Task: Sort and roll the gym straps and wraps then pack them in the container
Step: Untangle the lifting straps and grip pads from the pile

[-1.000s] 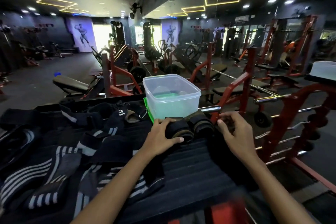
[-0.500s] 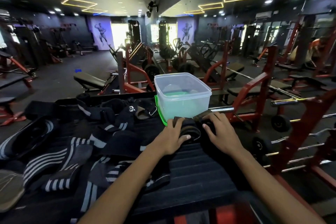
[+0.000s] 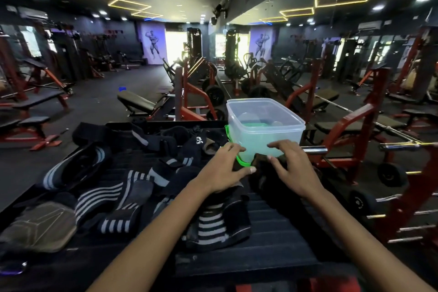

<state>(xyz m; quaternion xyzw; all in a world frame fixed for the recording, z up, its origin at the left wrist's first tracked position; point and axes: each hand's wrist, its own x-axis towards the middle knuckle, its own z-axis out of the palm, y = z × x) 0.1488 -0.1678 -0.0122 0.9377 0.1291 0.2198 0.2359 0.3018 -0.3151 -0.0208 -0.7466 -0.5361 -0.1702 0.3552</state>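
Note:
A clear plastic container (image 3: 265, 125) stands on a green lid (image 3: 241, 161) at the far edge of a black ribbed bench top (image 3: 272, 244). Just in front of it, both hands hold dark rolled straps (image 3: 262, 161), mostly hidden between the fingers. My left hand (image 3: 225, 168) curls round them from the left, thumb at the lid. My right hand (image 3: 291, 168) curls over them from the right, fingertips against the container's wall. Loose black wraps with white stripes (image 3: 113, 199) lie in a heap to the left.
A tan leather pad (image 3: 40, 227) lies at the near left corner, and more black straps (image 3: 166, 140) sit behind the heap. A chrome barbell (image 3: 355, 148) and red racks (image 3: 350, 130) stand to the right. Benches fill the gym floor beyond.
Both hands have closed in on the rolled straps and moved them forward, up against the container's front wall. My head has tilted, so the view shifted right.

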